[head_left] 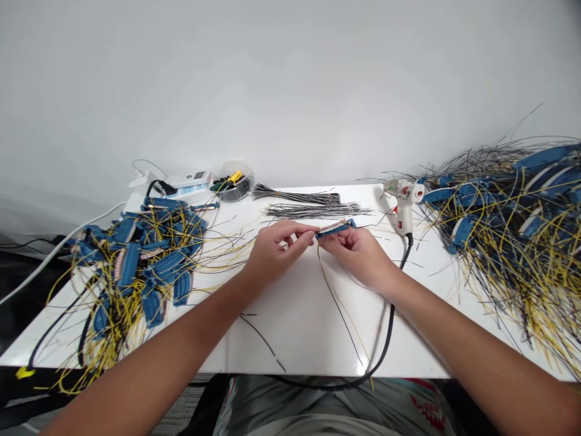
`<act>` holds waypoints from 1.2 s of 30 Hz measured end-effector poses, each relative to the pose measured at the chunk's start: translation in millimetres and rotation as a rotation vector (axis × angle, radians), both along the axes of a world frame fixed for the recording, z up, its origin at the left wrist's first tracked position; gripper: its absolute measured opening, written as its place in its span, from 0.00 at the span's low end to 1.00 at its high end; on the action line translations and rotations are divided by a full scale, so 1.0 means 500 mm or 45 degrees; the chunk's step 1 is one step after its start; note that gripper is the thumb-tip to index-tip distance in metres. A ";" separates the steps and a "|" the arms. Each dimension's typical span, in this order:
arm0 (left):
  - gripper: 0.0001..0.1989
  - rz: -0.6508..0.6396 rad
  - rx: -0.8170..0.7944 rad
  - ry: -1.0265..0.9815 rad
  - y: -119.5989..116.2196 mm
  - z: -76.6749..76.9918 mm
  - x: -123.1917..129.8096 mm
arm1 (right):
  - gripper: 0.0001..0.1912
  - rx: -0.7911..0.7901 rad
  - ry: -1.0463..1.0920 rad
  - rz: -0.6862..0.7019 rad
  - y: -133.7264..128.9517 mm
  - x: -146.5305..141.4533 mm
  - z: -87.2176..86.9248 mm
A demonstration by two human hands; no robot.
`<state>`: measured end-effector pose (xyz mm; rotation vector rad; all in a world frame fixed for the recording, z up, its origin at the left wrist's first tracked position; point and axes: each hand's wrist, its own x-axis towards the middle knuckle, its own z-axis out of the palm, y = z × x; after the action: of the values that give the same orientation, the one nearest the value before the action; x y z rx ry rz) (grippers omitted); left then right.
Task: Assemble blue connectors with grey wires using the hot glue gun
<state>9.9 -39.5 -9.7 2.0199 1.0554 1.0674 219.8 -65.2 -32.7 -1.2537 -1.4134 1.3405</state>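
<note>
Forearms (pixel 149 369) reached across white table (pixel 299 333). Left hand (pixel 276 249) and right hand (pixel 358 259) gripped opposite ends of blue wired connector (pixel 336 228), held above table centre. Hot glue gun (pixel 403 203) stood just right, beside tangled connector heap (pixel 499 212).

Small wire-assembly workshop. White workbench (pixel 308 333) under a plain wall. Hot glue gun (pixel 403 209) at centre right, heaps of wired blue connectors (pixel 472 195) on both sides.

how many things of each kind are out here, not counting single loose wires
blue connector being held: 1
hot glue gun: 1
white power strip: 1
clear tub of tools: 1
bundles of black and white wires: 2
heaps of blue connectors with yellow wires: 2
total: 8
</note>
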 end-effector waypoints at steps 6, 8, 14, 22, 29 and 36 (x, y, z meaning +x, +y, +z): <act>0.09 0.005 0.029 -0.005 -0.001 -0.003 0.000 | 0.28 -0.016 0.012 0.017 0.000 0.002 -0.001; 0.08 0.016 0.014 -0.011 0.000 -0.005 0.000 | 0.28 -0.022 0.013 0.024 0.000 0.002 -0.002; 0.08 0.010 0.042 -0.019 0.000 -0.007 0.001 | 0.27 -0.019 0.031 0.043 -0.001 0.001 -0.005; 0.09 -0.015 0.069 -0.019 0.000 -0.007 0.001 | 0.25 0.004 -0.023 0.027 -0.001 0.000 -0.002; 0.08 0.036 0.085 0.006 0.002 -0.011 0.001 | 0.26 0.000 -0.035 0.011 -0.001 -0.001 -0.001; 0.07 0.036 0.099 0.001 0.000 -0.009 0.002 | 0.27 -0.013 -0.042 0.018 -0.003 0.000 -0.001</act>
<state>11.0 -39.4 -14.0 2.0723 1.0611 1.1381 219.8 -66.8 -33.0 -1.2801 -1.4427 1.3432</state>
